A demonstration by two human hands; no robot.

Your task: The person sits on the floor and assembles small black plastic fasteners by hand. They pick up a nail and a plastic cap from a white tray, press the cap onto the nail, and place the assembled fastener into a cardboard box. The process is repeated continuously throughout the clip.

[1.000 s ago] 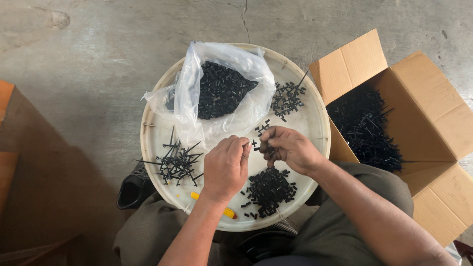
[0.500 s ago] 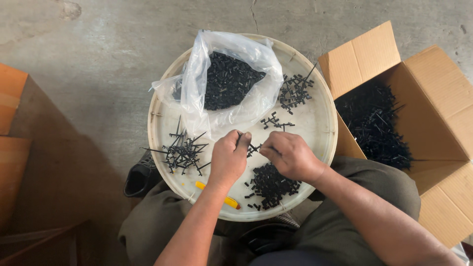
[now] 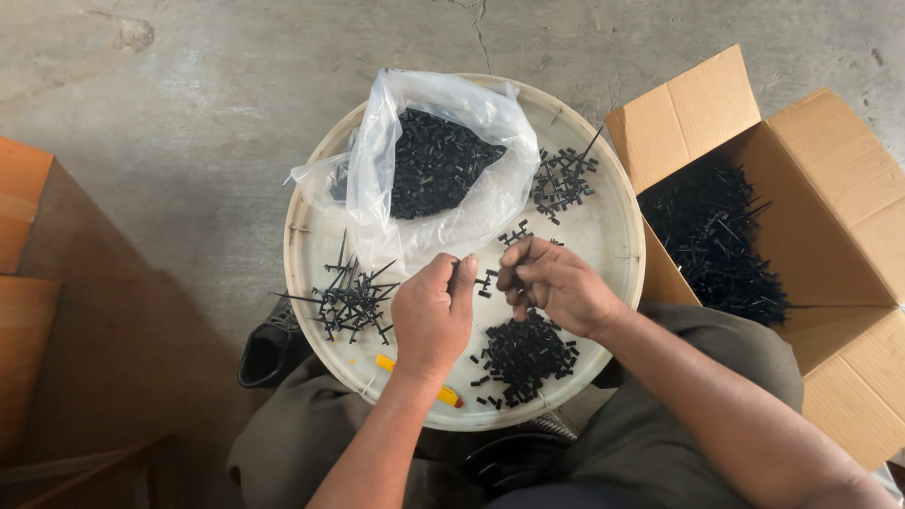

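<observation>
1. A grey concrete floor fills the upper part of the view, rough and mottled, with pale scuffs.
2. A thin dark crack runs down the concrete from the top edge.
3. A lighter, roundish stain marks the floor near the upper left corner.
4. At the left edge stands orange-brown wooden furniture, stepped in flat panels; what kind of piece it is cannot be told.
5. That furniture casts a broad, soft shadow across the floor beside it.
6. The light is even and diffuse, like daylight, with no hard glare on the concrete.
</observation>
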